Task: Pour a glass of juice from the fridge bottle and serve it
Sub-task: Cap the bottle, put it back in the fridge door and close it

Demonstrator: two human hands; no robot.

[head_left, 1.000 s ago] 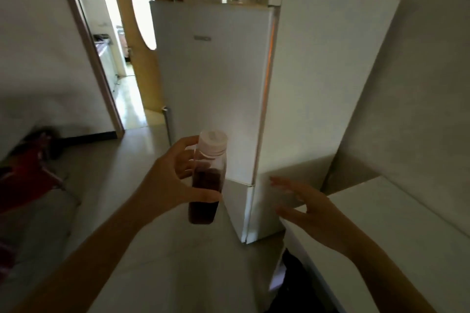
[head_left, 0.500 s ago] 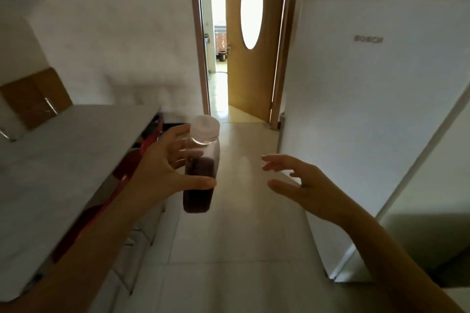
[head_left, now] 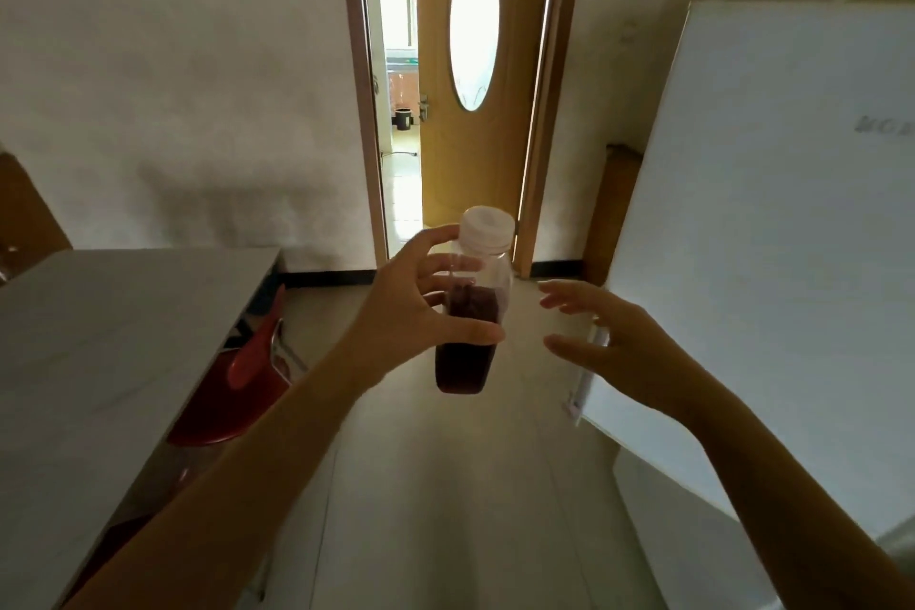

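My left hand point(head_left: 421, 307) is wrapped around the juice bottle point(head_left: 473, 307), holding it upright in mid-air over the pale tiled floor point(head_left: 445, 485); its white cap point(head_left: 486, 228) is on and dark juice fills the lower part. My right hand point(head_left: 619, 347) hangs just beside it, fingers spread, holding nothing. A grey table point(head_left: 114, 337) stands at left, a red chair point(head_left: 237, 386) tucked under its edge. The white fridge point(head_left: 772, 238) stands at right, a wooden door point(head_left: 480, 64) ahead.

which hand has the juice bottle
The left hand: its fingers and thumb wrap the capped bottle of dark juice. The right hand is open and empty, apart from the bottle.
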